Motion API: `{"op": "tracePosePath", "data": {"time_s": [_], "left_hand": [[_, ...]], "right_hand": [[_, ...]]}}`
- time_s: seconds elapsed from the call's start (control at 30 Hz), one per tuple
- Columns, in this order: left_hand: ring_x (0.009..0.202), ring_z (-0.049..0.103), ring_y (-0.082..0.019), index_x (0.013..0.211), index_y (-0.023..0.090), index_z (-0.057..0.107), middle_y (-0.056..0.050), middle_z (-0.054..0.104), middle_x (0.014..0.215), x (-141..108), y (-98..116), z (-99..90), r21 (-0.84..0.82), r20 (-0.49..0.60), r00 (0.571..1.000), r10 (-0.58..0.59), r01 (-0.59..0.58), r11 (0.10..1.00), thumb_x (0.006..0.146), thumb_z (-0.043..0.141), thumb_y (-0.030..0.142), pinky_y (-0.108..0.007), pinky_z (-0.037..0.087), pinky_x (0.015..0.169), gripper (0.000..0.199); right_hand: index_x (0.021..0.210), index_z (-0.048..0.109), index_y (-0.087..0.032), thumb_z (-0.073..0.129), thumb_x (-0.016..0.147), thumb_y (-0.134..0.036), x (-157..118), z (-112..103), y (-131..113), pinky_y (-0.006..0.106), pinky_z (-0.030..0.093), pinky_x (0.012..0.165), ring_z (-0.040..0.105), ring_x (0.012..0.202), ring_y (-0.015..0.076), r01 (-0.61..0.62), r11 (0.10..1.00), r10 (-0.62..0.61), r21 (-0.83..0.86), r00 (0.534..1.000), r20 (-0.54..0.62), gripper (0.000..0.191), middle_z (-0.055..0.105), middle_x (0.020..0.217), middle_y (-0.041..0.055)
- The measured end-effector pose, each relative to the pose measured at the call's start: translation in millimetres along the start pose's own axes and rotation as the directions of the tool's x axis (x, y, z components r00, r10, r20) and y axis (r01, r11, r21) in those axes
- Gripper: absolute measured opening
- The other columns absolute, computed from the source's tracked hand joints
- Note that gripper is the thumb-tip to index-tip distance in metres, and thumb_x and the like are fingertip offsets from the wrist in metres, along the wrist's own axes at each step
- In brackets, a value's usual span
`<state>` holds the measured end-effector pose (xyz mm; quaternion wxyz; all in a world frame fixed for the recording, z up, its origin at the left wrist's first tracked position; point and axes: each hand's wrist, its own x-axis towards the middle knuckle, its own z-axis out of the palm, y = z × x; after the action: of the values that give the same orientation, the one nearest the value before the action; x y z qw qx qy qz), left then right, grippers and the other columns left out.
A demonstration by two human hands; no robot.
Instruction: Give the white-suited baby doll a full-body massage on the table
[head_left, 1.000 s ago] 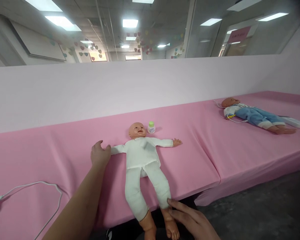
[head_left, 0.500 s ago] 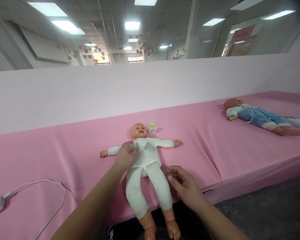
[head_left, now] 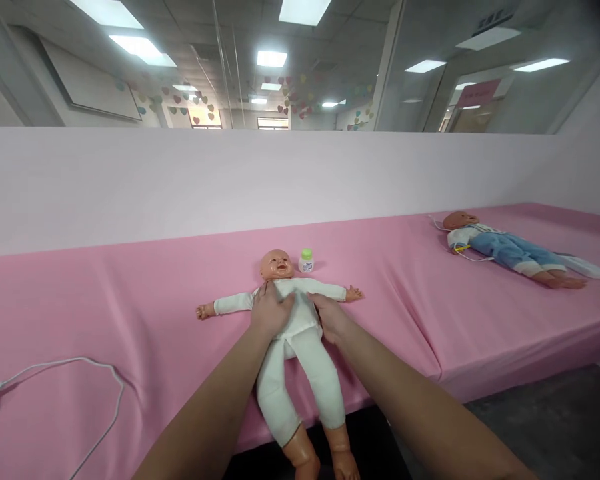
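A bald baby doll (head_left: 305,327) in a white top and white trousers lies face up in front of me, its arms stretched out and its feet over the bed's near edge. My left hand (head_left: 271,310) rests on the left side of its chest, thumb toward the middle. On the opposite side, my right hand (head_left: 330,317) grips the torso under the arm, with its thumb on the front and its other fingers mostly hidden. Beside the doll's head stands a small white bottle (head_left: 307,261) with a green cap.
Pink sheeting (head_left: 180,280) covers the long padded surface. A second doll (head_left: 510,250) in blue trousers lies far right, with a white cord about it. Another white cable (head_left: 115,377) curves across the left side. A white wall (head_left: 230,180) with windows runs behind.
My right hand has moved up and left from beside the doll's legs onto its torso. My left hand has shifted slightly right on the chest. The camera view has tilted slightly.
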<state>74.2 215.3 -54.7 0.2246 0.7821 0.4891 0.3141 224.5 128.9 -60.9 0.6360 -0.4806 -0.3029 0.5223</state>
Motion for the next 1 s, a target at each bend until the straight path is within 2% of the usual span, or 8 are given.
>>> {"op": "tracePosePath", "data": {"time_s": [0.1,0.27,0.4,0.57,0.67,0.8,0.93,1.0], "left_hand": [[0.143,0.048,-0.036,0.138,0.017,0.052,-0.022,0.058,0.146,1.1,1.1,-3.2,-0.021,0.018,0.999,-0.027,0.027,0.999,0.091,0.059,0.053,-0.046,0.036,0.112,0.060],[0.134,0.056,-0.034,0.133,0.020,0.056,-0.018,0.063,0.141,0.3,3.1,-9.8,-0.087,0.027,1.000,-0.009,0.011,0.996,0.091,0.061,0.051,-0.044,0.042,0.106,0.053],[0.130,0.059,-0.032,0.132,0.021,0.057,-0.015,0.064,0.139,-3.4,5.1,-13.7,-0.156,0.031,0.999,0.013,-0.008,0.988,0.092,0.061,0.049,-0.042,0.045,0.102,0.049],[0.135,0.055,-0.032,0.141,0.021,0.054,-0.014,0.061,0.145,-8.4,10.1,-16.7,-0.257,0.017,0.997,0.070,-0.063,0.964,0.093,0.061,0.051,-0.043,0.042,0.109,0.057],[0.138,0.054,-0.033,0.144,0.018,0.053,-0.016,0.058,0.149,-11.1,14.7,-19.9,-0.364,-0.001,0.998,0.057,-0.053,0.930,0.094,0.061,0.051,-0.044,0.041,0.112,0.060],[0.136,0.056,-0.031,0.144,0.022,0.055,-0.012,0.061,0.147,-16.0,23.1,-25.4,-0.493,-0.049,0.995,0.092,-0.104,0.864,0.096,0.059,0.049,-0.044,0.043,0.113,0.056],[0.144,0.049,-0.035,0.149,0.021,0.052,-0.014,0.054,0.154,-20.5,34.2,-33.8,-0.623,-0.043,0.995,-0.088,0.043,0.781,0.094,0.062,0.055,-0.048,0.041,0.115,0.065],[0.142,0.050,-0.036,0.147,0.020,0.055,-0.014,0.059,0.149,-22.5,42.7,-41.2,-0.717,-0.013,0.987,-0.160,0.102,0.689,0.093,0.061,0.059,-0.048,0.043,0.114,0.067]], "right_hand": [[0.099,0.064,-0.020,0.076,0.084,-0.039,7.3,6.9,0.5,0.038,0.064,0.079,0.075,0.089,0.0244,-0.127,0.981,0.124,0.146,0.992,0.029,0.027,0.077,0.094,0.0068],[0.096,0.051,-0.023,0.085,0.079,-0.039,12.7,9.1,-0.6,0.038,0.064,0.073,0.074,0.084,0.0234,-0.077,0.992,0.084,0.100,0.994,-0.064,0.041,0.070,0.090,0.0035],[0.097,0.047,-0.025,0.086,0.076,-0.039,12.2,9.7,0.7,0.037,0.063,0.071,0.073,0.083,0.0226,0.004,0.998,0.001,0.057,0.997,-0.078,0.047,0.069,0.094,0.0026],[0.100,0.049,-0.026,0.086,0.074,-0.041,5.6,13.8,-4.0,0.037,0.062,0.077,0.073,0.089,0.0231,0.192,0.980,-0.190,0.051,0.981,-0.038,0.048,0.072,0.098,0.0016],[0.117,0.052,-0.027,0.084,0.075,-0.039,-1.7,18.8,-11.7,0.040,0.062,0.085,0.072,0.101,0.0253,0.338,0.941,-0.337,0.019,0.941,-0.023,0.054,0.073,0.112,0.0041],[0.135,0.049,-0.030,0.080,0.080,-0.036,-14.8,27.2,-24.1,0.044,0.061,0.092,0.071,0.110,0.0273,0.458,0.887,-0.460,-0.059,0.888,-0.019,0.064,0.071,0.126,0.0072],[0.135,0.056,-0.028,0.078,0.084,-0.032,-32.9,36.9,-36.2,0.047,0.059,0.101,0.070,0.118,0.0287,0.553,0.816,-0.563,-0.168,0.827,-0.012,0.056,0.071,0.131,0.0087],[0.128,0.065,-0.024,0.074,0.088,-0.030,-45.7,42.3,-43.0,0.043,0.062,0.097,0.073,0.114,0.0278,0.639,0.679,-0.677,-0.362,0.735,0.028,0.041,0.074,0.124,0.0090]]}}
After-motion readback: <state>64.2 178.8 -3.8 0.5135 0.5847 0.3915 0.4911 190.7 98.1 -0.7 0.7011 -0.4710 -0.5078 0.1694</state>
